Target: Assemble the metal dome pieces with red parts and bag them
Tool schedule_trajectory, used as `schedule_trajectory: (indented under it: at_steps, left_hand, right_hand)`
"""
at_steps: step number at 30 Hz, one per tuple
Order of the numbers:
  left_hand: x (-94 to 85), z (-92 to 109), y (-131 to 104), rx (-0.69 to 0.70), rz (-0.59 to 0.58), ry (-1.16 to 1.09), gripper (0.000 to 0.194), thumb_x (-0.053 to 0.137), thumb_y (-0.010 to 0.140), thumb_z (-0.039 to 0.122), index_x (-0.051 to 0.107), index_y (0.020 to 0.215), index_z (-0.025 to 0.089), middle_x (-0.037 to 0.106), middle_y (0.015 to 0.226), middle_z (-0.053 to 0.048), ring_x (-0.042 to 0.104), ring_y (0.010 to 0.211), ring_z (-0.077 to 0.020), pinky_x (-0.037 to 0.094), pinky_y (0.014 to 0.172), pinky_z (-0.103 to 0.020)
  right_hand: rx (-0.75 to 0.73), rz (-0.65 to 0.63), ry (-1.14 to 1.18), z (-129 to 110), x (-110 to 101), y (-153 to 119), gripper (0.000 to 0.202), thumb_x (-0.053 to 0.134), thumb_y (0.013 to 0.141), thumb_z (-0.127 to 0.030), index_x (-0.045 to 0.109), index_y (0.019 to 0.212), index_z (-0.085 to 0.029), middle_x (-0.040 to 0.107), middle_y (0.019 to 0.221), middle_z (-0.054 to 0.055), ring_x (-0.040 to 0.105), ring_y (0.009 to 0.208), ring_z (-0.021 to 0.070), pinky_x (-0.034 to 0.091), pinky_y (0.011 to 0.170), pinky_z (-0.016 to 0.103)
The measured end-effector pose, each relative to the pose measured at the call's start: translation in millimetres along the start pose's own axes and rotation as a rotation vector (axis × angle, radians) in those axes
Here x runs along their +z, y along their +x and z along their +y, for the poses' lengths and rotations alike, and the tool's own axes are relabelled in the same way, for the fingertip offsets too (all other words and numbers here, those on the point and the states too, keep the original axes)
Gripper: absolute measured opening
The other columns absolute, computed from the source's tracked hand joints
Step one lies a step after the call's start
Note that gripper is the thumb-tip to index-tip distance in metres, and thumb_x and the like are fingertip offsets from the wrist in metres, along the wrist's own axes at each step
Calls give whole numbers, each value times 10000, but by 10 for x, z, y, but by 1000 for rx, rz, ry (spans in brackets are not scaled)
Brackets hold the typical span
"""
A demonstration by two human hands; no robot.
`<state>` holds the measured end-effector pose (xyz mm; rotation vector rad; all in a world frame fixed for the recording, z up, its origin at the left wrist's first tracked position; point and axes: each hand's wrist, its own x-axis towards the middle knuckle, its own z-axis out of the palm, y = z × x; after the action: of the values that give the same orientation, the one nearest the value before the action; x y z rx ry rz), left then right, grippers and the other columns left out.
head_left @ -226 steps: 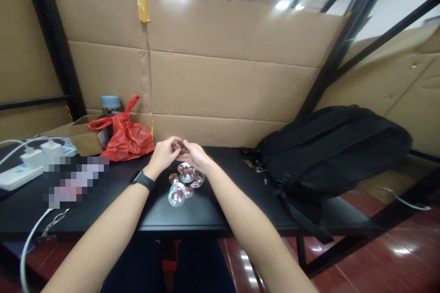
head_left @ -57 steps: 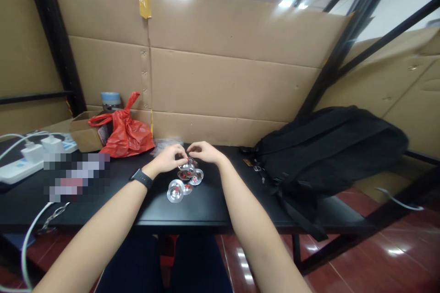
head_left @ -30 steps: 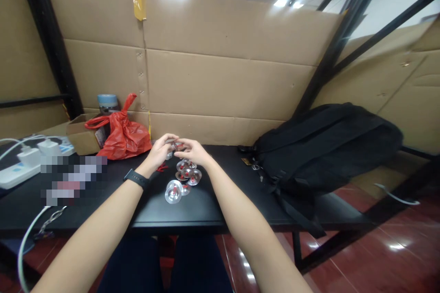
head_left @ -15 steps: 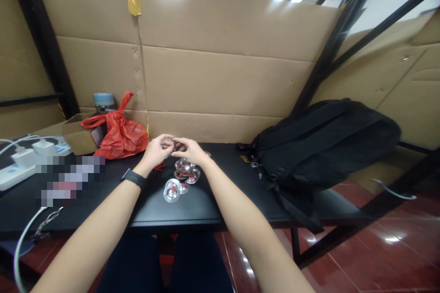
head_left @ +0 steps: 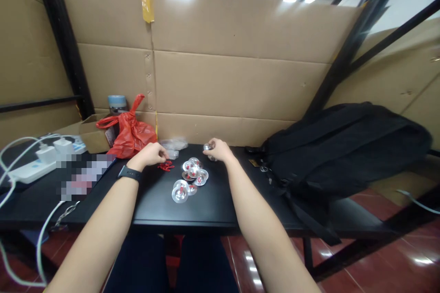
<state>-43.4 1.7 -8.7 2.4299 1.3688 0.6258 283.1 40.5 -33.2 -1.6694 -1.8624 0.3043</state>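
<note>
My left hand [head_left: 153, 154] hovers at the edge of a small heap of red cords [head_left: 166, 165]. Its fingers bend downward with a gap between thumb and fingertips, and nothing shows in them. Farther right, my right hand [head_left: 219, 149] pinches a small shiny metal cymbal [head_left: 207, 147] by its edge. Another silvery piece [head_left: 212, 158] lies partly hidden below those fingers. Between the hands, several small cymbals [head_left: 194, 172] with red cord at their centres overlap in a loose pile. One cymbal [head_left: 180, 193] of this group lies closer to the table's front edge.
Clear plastic bags [head_left: 174, 144] lie behind the cords, beside a tied red bag [head_left: 134, 133] and a cardboard box [head_left: 93, 133]. A white power strip [head_left: 32, 170] stands left. On the right rests a black backpack [head_left: 343, 146]. Cardboard panels [head_left: 227, 82] close off the back.
My hands were together over the pile and are now apart. The left went to the red cords, the right outward with a cymbal. The view shifted slightly left.
</note>
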Motion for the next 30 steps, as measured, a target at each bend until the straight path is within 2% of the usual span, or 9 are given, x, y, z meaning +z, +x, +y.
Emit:
schedule_trajectory:
  at_steps: [3,6,10,13,17,21,25,27,30]
  left_hand:
    - [64,29,24,29,12,3,224,713,629,238,785,840,210,767,791,-37,701,709,-210,504,667,-250]
    - [201,170,82,133,73,2,244,691,729,302,782,937,211,765,863,-58,689,752,-208,502,720,-265]
    - [425,414,150,320,46,55,200,629,807,242,778,939,228,747,929,-65,673,827,-201,485,793,-270]
    - [574,537,167,318,36,123,147,646,806,220,768,889,216,729,895,-79,667,833,-218,480,772,-277]
    - [703,596,160,227,81,167,88,656,806,192,711,738,187,691,802,-91,657,772,-229,478,752,-299]
    - [722,553,165,201,145,167,94,610,840,189,685,786,174,682,853,-99,651,785,-218,485,779,-305]
    - [633,463,190,193,268,73,128,525,889,193,649,909,171,681,933,-99,647,864,-225,490,807,-324]
    - [572,437,201,199,329,-32,135,501,898,201,632,918,171,684,928,-93,645,869,-225,490,810,-332]
    - [494,414,208,228,348,-124,146,504,899,247,628,929,175,692,937,-88,646,856,-220,493,801,-333]
  right_hand:
    - [57,-65,-70,205,14,35,477,850,606,-410,705,1003,-188,736,1008,97,692,921,226,501,791,284]
    - [62,-100,-78,292,82,48,470,857,597,-417,725,972,-167,745,1004,101,699,903,215,498,774,265]
    - [68,-122,-87,326,117,61,415,853,619,-399,741,929,-146,749,981,119,705,888,229,504,769,277]
    - [49,-102,-86,294,86,52,445,851,627,-390,740,978,-139,732,1026,141,696,950,256,510,819,307]
    - [-52,-49,-50,91,54,4,439,783,730,-363,712,1110,-156,664,1200,157,636,1111,258,480,945,337]
    - [-217,-109,87,-236,102,-87,352,720,807,-356,703,1115,-186,698,1142,93,670,967,187,511,896,308]
    - [-385,-390,559,-515,208,-197,473,778,748,-405,667,1139,-161,701,1152,109,692,873,186,554,812,333]
    - [-422,-402,673,-608,257,-235,498,803,719,-393,659,1135,-161,702,1144,105,685,960,198,538,886,349]
    - [-438,-347,741,-667,302,-251,490,817,698,-367,652,1114,-167,708,1112,93,662,1046,202,501,965,363]
